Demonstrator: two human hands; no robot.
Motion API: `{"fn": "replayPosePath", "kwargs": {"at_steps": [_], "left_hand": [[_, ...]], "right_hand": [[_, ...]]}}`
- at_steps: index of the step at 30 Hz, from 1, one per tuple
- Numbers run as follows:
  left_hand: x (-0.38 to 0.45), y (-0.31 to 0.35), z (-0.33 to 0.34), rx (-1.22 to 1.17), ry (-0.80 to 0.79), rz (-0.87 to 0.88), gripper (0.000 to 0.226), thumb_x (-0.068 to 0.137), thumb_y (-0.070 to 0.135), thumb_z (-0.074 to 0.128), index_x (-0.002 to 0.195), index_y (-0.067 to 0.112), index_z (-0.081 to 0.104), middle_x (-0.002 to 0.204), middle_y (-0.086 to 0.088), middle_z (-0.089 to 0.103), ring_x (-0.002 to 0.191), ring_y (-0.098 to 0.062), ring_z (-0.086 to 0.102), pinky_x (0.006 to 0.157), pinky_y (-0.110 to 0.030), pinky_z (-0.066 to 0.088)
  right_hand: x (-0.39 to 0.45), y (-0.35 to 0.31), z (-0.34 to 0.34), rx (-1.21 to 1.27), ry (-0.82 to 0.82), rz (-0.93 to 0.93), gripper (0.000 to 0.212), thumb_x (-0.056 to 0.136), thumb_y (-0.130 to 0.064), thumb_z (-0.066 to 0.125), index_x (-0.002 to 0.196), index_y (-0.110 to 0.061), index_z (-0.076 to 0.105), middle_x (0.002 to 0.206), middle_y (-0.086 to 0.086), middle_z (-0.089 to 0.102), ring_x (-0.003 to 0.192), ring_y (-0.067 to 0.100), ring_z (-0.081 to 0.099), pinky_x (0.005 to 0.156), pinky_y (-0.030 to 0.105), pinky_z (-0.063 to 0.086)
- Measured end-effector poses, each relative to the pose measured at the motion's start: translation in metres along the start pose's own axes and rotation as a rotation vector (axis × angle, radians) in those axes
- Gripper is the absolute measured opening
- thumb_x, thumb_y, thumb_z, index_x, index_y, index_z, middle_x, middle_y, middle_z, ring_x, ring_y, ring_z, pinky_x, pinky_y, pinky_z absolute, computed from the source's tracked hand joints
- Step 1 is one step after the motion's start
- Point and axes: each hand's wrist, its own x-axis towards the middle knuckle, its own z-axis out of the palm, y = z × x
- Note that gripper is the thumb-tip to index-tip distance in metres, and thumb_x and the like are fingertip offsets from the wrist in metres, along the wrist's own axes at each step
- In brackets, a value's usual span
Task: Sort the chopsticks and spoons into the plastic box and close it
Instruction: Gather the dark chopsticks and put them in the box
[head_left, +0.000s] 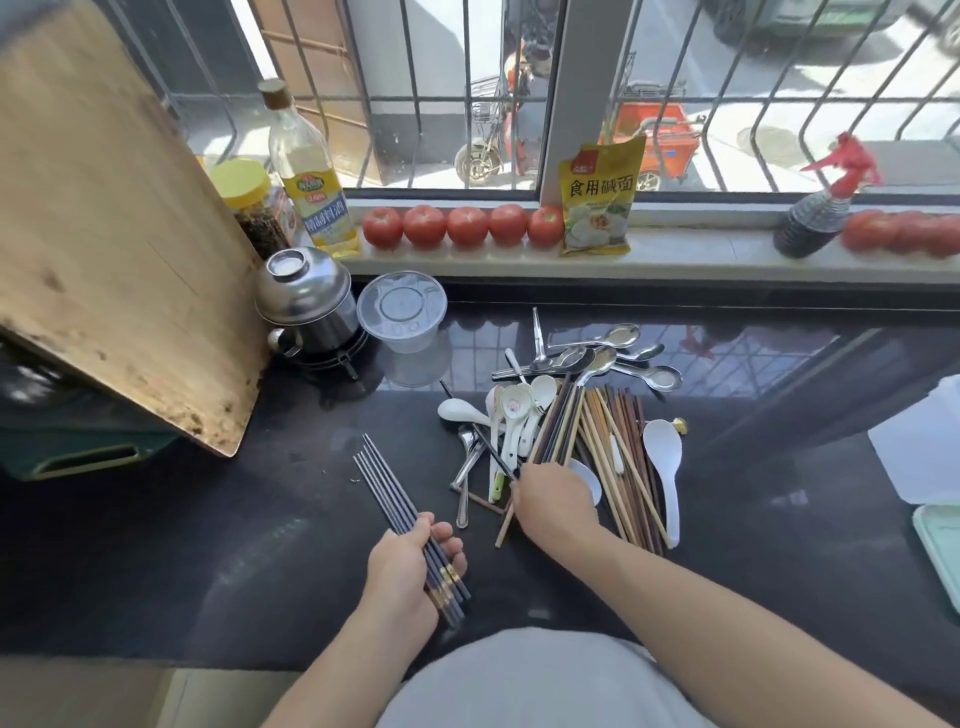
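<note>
Sorting starts with the dark chopsticks (402, 512), a bundle we hold in our left hand (410, 566), fingers curled round the banded ends while the thin tips fan out ahead of the grip and away from us. They look stiff, light and slick, so we judge they may slide against one another unless held near the thick end, where the bands sit.

Our right hand (553, 501) is down on the mixed pile, pinching one more dark chopstick (493, 452) at its near end; the fingertips are hidden under the hand, so we cannot tell how firm that pinch is. Just beyond this grip lie the wooden chopsticks (615, 457), stacked roughly parallel, with white ceramic spoons (511, 410) to its left, which we take to be brittle and best lifted by the handle. Farther out sit the metal spoons (602, 358), tangled and likely to clatter.

Well to the right of that grip, at the frame edge, a pale green tray or lid (940, 545) shows on the dark counter (234, 519); whether it belongs to the plastic box we cannot tell.
</note>
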Motion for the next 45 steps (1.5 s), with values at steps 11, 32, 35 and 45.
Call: {"fn": "replayPosePath", "kwargs": {"at_steps": [11, 32, 35, 45], "left_hand": [[0.000, -0.002, 0.035, -0.071, -0.179, -0.056, 0.013, 0.107, 0.007, 0.044, 0.113, 0.001, 0.054, 0.085, -0.020, 0.068, 0.077, -0.034, 0.074, 0.067, -0.044, 0.063], [0.015, -0.006, 0.003, -0.019, -0.117, -0.016, 0.002, 0.106, 0.009, 0.047, 0.107, 0.008, 0.049, 0.072, -0.007, 0.050, 0.051, -0.018, 0.041, 0.045, -0.027, 0.041], [0.016, -0.005, 0.008, 0.005, -0.129, -0.020, 0.006, 0.106, 0.009, 0.048, 0.112, 0.008, 0.049, 0.072, -0.007, 0.050, 0.050, -0.018, 0.041, 0.045, -0.028, 0.042], [0.014, -0.004, 0.009, 0.050, -0.144, -0.013, 0.007, 0.106, 0.010, 0.049, 0.111, 0.007, 0.051, 0.072, -0.007, 0.052, 0.050, -0.017, 0.043, 0.043, -0.029, 0.044]], "right_hand": [[-0.111, 0.038, -0.061, 0.768, -0.146, -0.110, 0.033, 0.097, -0.031, 0.063, 0.073, -0.009, 0.060, 0.059, -0.011, 0.050, 0.056, 0.002, 0.041, 0.057, 0.015, 0.037], [-0.046, 0.039, 0.019, 0.240, 0.045, 0.216, 0.016, 0.098, -0.033, 0.053, 0.093, -0.019, 0.053, 0.084, 0.002, 0.063, 0.076, 0.027, 0.059, 0.064, 0.035, 0.049], [-0.037, 0.030, 0.015, 0.290, 0.030, 0.252, 0.021, 0.099, -0.037, 0.056, 0.100, -0.017, 0.049, 0.089, 0.005, 0.065, 0.083, 0.029, 0.063, 0.066, 0.035, 0.048], [-0.032, 0.032, 0.010, 0.348, 0.006, 0.406, 0.023, 0.100, -0.033, 0.052, 0.088, -0.014, 0.055, 0.088, 0.005, 0.063, 0.077, 0.026, 0.053, 0.065, 0.031, 0.044]]}}
